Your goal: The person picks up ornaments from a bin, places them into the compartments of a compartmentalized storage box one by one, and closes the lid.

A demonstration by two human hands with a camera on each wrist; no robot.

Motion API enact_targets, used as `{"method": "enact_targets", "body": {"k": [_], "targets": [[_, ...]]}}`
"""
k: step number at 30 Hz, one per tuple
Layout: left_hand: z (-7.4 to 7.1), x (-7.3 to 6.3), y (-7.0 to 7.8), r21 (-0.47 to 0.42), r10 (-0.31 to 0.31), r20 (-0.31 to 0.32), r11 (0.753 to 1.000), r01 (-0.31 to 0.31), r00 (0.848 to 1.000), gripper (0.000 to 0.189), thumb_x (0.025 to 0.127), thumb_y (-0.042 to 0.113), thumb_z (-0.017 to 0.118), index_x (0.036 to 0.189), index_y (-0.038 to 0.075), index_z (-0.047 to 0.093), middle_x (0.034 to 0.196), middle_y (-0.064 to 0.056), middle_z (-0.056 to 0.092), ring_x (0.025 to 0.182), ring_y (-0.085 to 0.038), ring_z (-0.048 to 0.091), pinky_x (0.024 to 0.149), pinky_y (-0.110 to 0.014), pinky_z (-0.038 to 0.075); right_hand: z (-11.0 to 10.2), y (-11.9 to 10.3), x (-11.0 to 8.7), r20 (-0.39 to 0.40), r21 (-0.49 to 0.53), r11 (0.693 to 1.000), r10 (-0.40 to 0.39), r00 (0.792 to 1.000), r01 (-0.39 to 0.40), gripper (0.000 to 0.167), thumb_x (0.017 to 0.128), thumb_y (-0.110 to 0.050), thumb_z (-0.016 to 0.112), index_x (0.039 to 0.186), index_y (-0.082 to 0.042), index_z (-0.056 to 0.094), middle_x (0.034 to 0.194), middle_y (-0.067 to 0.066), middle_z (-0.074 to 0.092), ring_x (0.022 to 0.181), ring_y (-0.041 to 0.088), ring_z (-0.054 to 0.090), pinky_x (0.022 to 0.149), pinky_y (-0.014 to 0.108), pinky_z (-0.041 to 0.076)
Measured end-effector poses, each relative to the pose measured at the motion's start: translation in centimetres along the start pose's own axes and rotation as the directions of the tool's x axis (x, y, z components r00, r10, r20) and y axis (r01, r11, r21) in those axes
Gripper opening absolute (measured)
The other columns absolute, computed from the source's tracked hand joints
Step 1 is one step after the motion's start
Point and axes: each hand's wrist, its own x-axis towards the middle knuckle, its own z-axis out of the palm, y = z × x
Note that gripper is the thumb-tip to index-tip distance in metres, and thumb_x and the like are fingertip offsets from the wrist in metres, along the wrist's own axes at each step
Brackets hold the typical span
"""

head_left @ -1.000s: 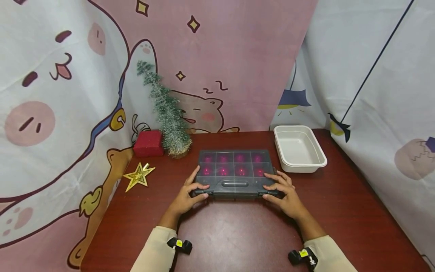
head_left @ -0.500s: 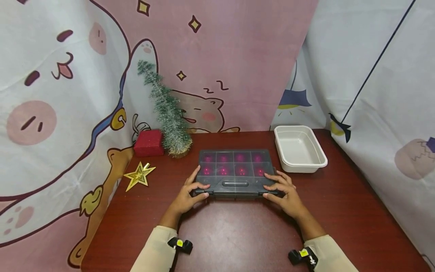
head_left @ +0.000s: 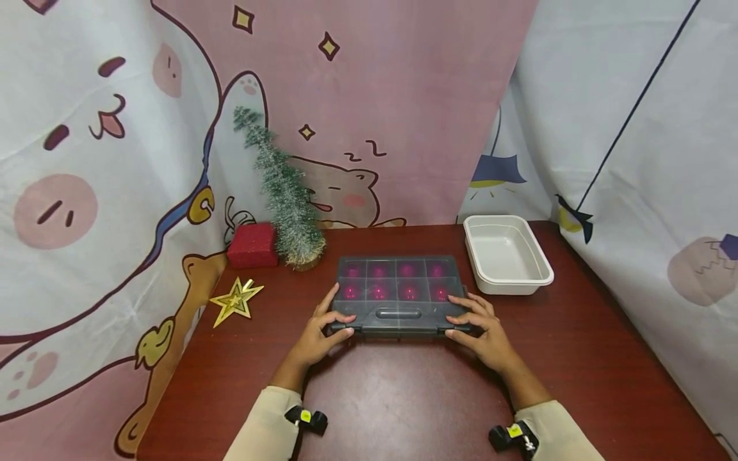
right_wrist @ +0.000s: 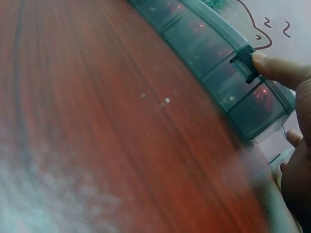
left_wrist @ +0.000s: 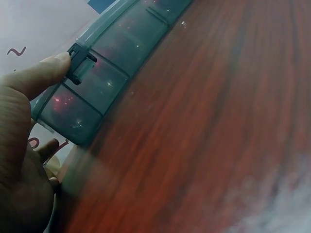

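Observation:
A dark translucent compartment box (head_left: 398,304) lies flat on the table with its lid down. Several glossy red-pink round things show through the lid, one to a compartment. At its front left corner my left hand (head_left: 316,336) grips the box, the thumb on a black latch (left_wrist: 80,63) and other fingers along the lid and side. My right hand (head_left: 487,334) holds the front right corner the same way, its thumb against the other latch (right_wrist: 245,63). Both latches look fastened in the wrist views. The box's underside is hidden.
A small frosted artificial tree (head_left: 288,205) stands at the back left beside a red block (head_left: 252,246). In front of them lies a gold star (head_left: 236,301). A white plastic tub (head_left: 507,282) sits at the back right. Patterned curtains (head_left: 403,96) border the table (head_left: 576,358).
Both hands stay on the box corners and the box has not moved. Only the head view has shifted very slightly.

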Motion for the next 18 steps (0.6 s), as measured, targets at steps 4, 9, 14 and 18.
{"method": "enact_targets", "body": {"k": [4,9,14,18], "targets": [[-0.30,-0.08,0.00,0.009,-0.012,-0.007,1.000,0.012,1.000,0.029,0.091,0.003,0.086,0.119,0.009,0.084,0.178,-0.028,0.027,0.164,-0.054,0.027,0.124,-0.077,0.026,0.26,0.37,0.15,0.003,0.001,1.000,-0.025,1.000,0.025,0.038,0.078,0.004,0.094,0.112,-0.012,0.087,0.149,0.023,0.068,0.152,0.045,0.036,0.127,0.027,0.017],[-0.36,-0.13,0.16,0.026,-0.007,-0.017,1.000,0.007,1.000,0.033,0.091,0.004,0.087,0.124,0.009,0.083,0.177,-0.029,0.029,0.163,-0.052,0.029,0.125,-0.071,0.029,0.27,0.44,0.14,0.008,-0.008,1.000,-0.026,1.000,0.026,0.039,0.078,0.004,0.093,0.114,-0.012,0.087,0.149,0.024,0.067,0.152,0.046,0.035,0.127,0.029,0.017],[-0.32,-0.16,0.39,0.058,0.026,-0.035,0.998,-0.024,0.999,0.042,0.087,0.002,0.088,0.129,0.007,0.081,0.175,-0.031,0.032,0.162,-0.053,0.031,0.124,-0.071,0.031,0.27,0.00,0.19,0.012,-0.019,1.000,-0.021,1.000,0.021,0.040,0.078,0.004,0.093,0.114,-0.011,0.087,0.149,0.023,0.068,0.153,0.045,0.034,0.126,0.053,0.019],[-0.24,0.11,0.36,0.072,0.053,-0.041,0.996,-0.050,0.998,0.045,0.086,0.001,0.089,0.129,0.007,0.081,0.174,-0.032,0.033,0.162,-0.055,0.029,0.121,-0.081,0.029,0.16,-0.29,0.45,-0.003,-0.035,0.999,-0.041,0.999,0.041,0.040,0.077,0.006,0.093,0.114,-0.008,0.086,0.148,0.025,0.068,0.152,0.046,0.035,0.121,0.071,0.020]]}}
